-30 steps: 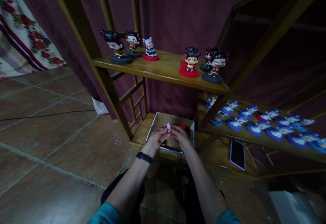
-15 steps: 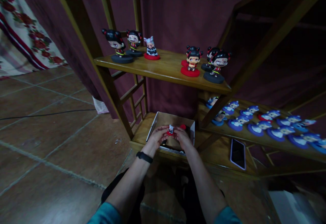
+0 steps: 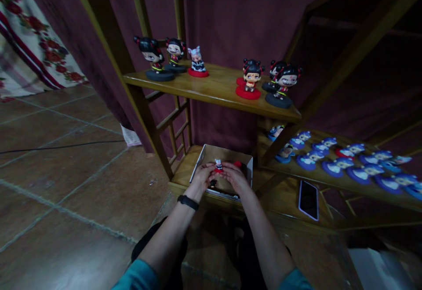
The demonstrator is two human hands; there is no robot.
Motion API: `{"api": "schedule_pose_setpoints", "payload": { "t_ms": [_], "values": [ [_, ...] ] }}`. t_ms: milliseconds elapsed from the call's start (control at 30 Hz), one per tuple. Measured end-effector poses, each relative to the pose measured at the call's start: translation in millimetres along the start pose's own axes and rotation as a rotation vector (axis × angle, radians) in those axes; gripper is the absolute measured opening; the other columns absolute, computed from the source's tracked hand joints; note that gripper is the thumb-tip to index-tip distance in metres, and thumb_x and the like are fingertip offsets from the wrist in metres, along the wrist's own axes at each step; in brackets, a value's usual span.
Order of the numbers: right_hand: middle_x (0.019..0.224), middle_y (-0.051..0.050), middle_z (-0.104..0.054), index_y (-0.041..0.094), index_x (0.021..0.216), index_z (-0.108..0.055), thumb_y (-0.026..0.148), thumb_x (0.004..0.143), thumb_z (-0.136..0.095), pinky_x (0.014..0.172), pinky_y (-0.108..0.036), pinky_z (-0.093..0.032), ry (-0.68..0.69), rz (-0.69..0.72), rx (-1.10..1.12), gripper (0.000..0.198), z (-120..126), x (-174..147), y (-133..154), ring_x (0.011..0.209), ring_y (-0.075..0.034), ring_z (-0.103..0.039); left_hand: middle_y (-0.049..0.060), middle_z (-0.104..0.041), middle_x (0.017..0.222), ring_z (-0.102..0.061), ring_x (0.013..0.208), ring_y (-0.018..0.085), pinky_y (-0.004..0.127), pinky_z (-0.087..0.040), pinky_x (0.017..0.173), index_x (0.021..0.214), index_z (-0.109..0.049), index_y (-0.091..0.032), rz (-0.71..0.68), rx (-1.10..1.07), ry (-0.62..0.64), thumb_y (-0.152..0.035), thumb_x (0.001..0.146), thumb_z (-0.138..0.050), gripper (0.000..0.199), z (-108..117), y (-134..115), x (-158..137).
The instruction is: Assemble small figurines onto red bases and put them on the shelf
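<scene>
A small figurine (image 3: 218, 165) with a pale head, dark-and-white body and red base is held upright over an open cardboard box (image 3: 248, 171). My left hand (image 3: 204, 176) grips its base from the left, fingers closed. From the right, my right hand (image 3: 233, 175) has its fingertips on the same base. Inside the box, partly hidden by my hands, lie a red piece (image 3: 238, 164) and a dark item (image 3: 213, 184). On the shelf above, a similar pale-haired figurine (image 3: 197, 62) stands on a red base.
The upper wooden shelf (image 3: 211, 88) bears black-haired figurines (image 3: 251, 78) at its left and right. Several blue-haired figurines (image 3: 310, 158) line a lower shelf on the right. A phone (image 3: 308, 200) lies on the bottom board. A slanted post (image 3: 132, 87) rises at left.
The figurine has shifted slightly left and up in my hands and turned a little. My right hand has moved slightly left with it. The shelves' figurines stay in place.
</scene>
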State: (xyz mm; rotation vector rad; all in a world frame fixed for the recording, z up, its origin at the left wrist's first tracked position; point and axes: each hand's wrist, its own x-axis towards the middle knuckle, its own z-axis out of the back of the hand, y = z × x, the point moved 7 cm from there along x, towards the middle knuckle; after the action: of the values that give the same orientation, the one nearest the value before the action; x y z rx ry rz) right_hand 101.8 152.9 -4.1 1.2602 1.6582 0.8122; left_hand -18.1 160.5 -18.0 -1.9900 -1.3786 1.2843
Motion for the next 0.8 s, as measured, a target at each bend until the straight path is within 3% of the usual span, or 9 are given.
{"api": "schedule_pose_setpoints", "payload": {
  "t_ms": [200,467,800],
  "values": [
    [0.085,-0.003,-0.070,0.019,0.081,-0.066,0.022,0.059,-0.072,0.070,-0.027,-0.048,-0.008,0.018,0.010,0.023,0.6,0.7,-2.4,0.073,-0.014,-0.063,0.004,-0.065,0.066,-0.062,0.055,0.011,0.021,-0.053,0.055,0.077,-0.057,-0.011,-0.039,-0.019,-0.041,-0.003,0.067,-0.061,0.014,2.3,-1.3,-0.8],
    [0.081,-0.003,-0.070,0.017,0.078,-0.066,0.023,0.059,-0.072,0.069,-0.028,-0.049,-0.027,0.029,0.041,0.020,3.6,3.3,-2.6,0.070,-0.014,-0.063,0.007,-0.066,0.073,-0.062,0.057,0.010,0.019,-0.051,0.054,0.082,-0.063,-0.009,-0.095,0.071,0.037,-0.010,0.067,-0.064,0.015,-4.6,-2.4,-1.2],
    [0.082,-0.003,-0.070,0.017,0.076,-0.066,0.020,0.058,-0.071,0.064,-0.026,-0.050,-0.032,0.011,0.060,0.019,6.9,9.1,-11.7,0.070,-0.014,-0.063,0.005,-0.066,0.069,-0.059,0.053,0.009,0.019,-0.047,0.051,0.073,-0.061,-0.011,-0.195,0.152,0.008,-0.015,0.057,-0.071,0.020,-2.0,-5.5,0.7]
  ]
}}
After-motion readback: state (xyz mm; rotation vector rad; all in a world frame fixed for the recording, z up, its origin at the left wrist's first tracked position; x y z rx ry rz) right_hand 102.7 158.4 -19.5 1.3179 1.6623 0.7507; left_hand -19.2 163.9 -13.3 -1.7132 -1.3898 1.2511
